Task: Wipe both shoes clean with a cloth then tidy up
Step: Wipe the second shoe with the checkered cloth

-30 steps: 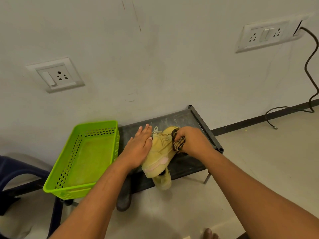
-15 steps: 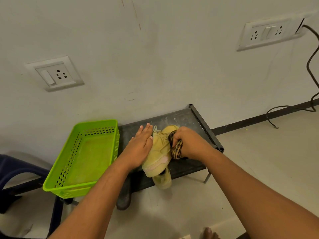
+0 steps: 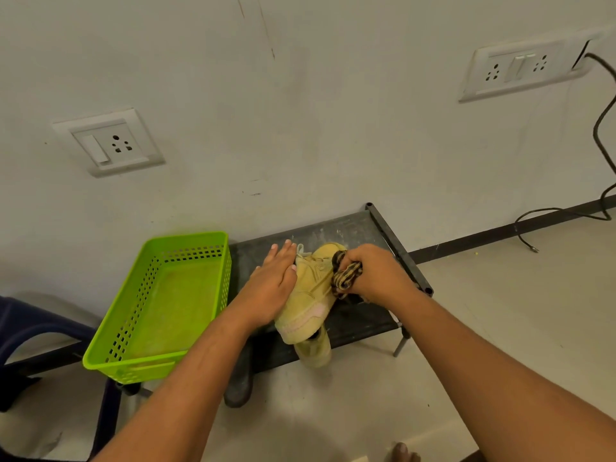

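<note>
A tan suede shoe (image 3: pixel 308 296) lies on the dark low rack (image 3: pixel 363 323) against the wall. My left hand (image 3: pixel 271 286) rests flat on its left side with straight fingers. My right hand (image 3: pixel 373 273) grips a bunched black-and-yellow striped cloth (image 3: pixel 345 275) and presses it against the shoe's right side near the laces. A second tan shoe (image 3: pixel 315 351) pokes out below the first at the rack's front edge, mostly hidden.
A bright green plastic basket (image 3: pixel 160 305) stands left of the rack, on a dark blue chair (image 3: pixel 30 331). A black cable (image 3: pixel 566 211) trails along the floor at right. A dark boot (image 3: pixel 238 385) stands under the rack's front. Wall sockets sit above.
My right hand with the cloth has slid a little along the shoe's side, first toward me and then back up. My left hand and the shoe have stayed put.
</note>
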